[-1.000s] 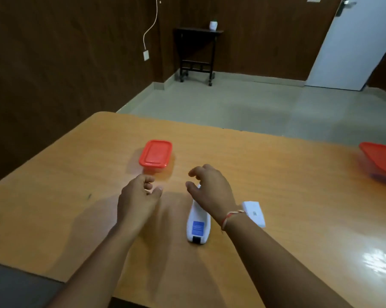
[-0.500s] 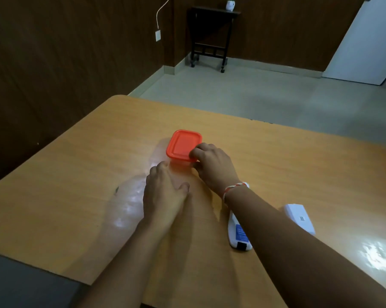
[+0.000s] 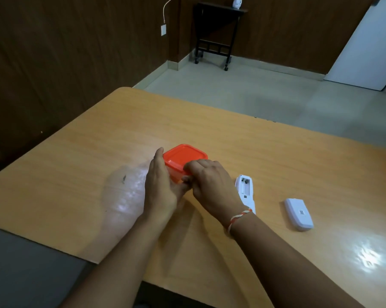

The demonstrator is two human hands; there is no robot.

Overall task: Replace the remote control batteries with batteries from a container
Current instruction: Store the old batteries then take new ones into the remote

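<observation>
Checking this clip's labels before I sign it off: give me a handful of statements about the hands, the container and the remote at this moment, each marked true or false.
1. Both hands are on the container. True: the left hand holds its side and the right hand grips the near edge of the red lid.
2. The lid is off. False: it sits on the container.
3. The remote lies with its battery compartment exposed. True.
4. The battery cover is fitted on the remote. False: it lies apart, to the remote's right.
</observation>
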